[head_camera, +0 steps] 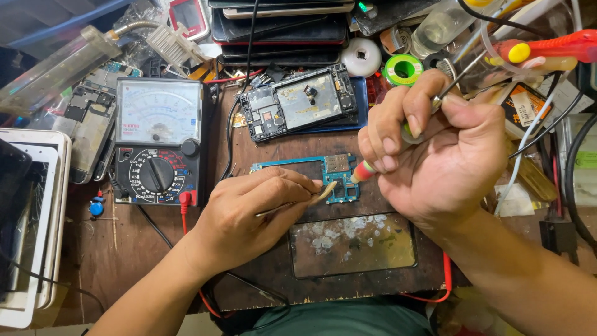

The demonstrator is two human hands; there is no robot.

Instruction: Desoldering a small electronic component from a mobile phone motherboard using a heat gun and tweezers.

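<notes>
Nearest on the counter (124, 249) lies a scuffed glass panel (352, 244) on a dark mat, and just beyond it both hands meet over a small blue circuit board (336, 176). The left hand (249, 218) has its fingers closed around thin tweezers (298, 200), whose tip rests at the board's near edge. The right hand (435, 155) has its fingers wrapped tight around a soldering iron (385, 152), its tip touching the board's right side. Good work here seems to call for steady wrists braced on the counter, a light touch with the tip, and tweezers holding firm. Left of the hands stands an analog multimeter (158, 146); farther back lie an opened phone frame (298, 102) and a green solder spool (403, 68).
</notes>
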